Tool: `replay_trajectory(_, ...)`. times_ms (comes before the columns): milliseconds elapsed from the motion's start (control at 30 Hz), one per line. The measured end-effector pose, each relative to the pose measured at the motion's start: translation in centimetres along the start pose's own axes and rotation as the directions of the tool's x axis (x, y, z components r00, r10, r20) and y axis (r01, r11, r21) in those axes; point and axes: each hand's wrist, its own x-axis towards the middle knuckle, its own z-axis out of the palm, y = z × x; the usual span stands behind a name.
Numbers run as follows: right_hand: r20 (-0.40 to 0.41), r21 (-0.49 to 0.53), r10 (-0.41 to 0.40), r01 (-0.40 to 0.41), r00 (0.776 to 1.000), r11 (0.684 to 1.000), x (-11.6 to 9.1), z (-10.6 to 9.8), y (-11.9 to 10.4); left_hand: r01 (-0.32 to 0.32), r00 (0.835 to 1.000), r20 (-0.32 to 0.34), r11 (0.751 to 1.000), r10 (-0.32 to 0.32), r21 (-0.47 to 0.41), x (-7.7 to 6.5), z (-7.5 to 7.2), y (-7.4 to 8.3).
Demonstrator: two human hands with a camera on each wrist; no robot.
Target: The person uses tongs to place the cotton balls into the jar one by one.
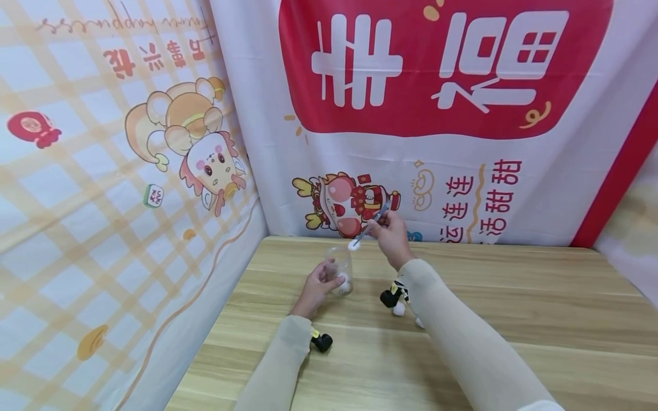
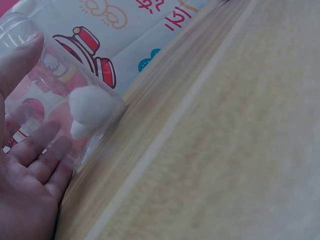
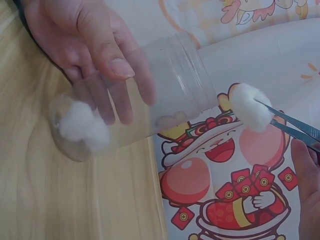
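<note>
A clear plastic jar [image 1: 340, 264] stands on the wooden table with its mouth uncovered, and a few cotton balls [image 3: 82, 127] lie at its bottom. My left hand [image 1: 317, 286] holds the jar from the side, thumb and fingers curved round its wall. In my right hand [image 1: 393, 238] are metal tweezers [image 1: 372, 224], pinched between thumb and fingers. Their tips grip a single white cotton ball [image 3: 251, 107] just outside the jar's rim, as the right wrist view shows. In the left wrist view the cotton balls inside the jar touch each other near the base.
Two loose cotton balls lie on the table [image 1: 514, 285] by my right forearm; one [image 1: 398, 309] is in plain sight, the other [image 1: 420, 322] partly hidden by the sleeve. Printed cloth hangs [image 1: 247, 74] close behind the table and along its left side.
</note>
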Motion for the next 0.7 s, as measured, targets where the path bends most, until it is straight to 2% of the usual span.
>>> replay_trajectory(167,0.004,0.018,0.015,-0.015,1.0,1.0,0.0,0.7,0.0,-0.016,1.0,-0.001,1.0,0.016,0.005,0.1,-0.1,0.0)
replay_trajectory(367,0.004,0.037,0.048,-0.048,0.999,0.998,-0.3,1.3,0.3,0.005,1.0,-0.011,1.0,-0.005,0.015,0.1,-0.1,0.1)
replay_trajectory(700,0.018,0.049,0.052,-0.053,0.998,0.997,-0.4,1.7,1.1,-0.01,1.0,-0.013,1.0,0.011,0.007,0.1,-0.1,0.0)
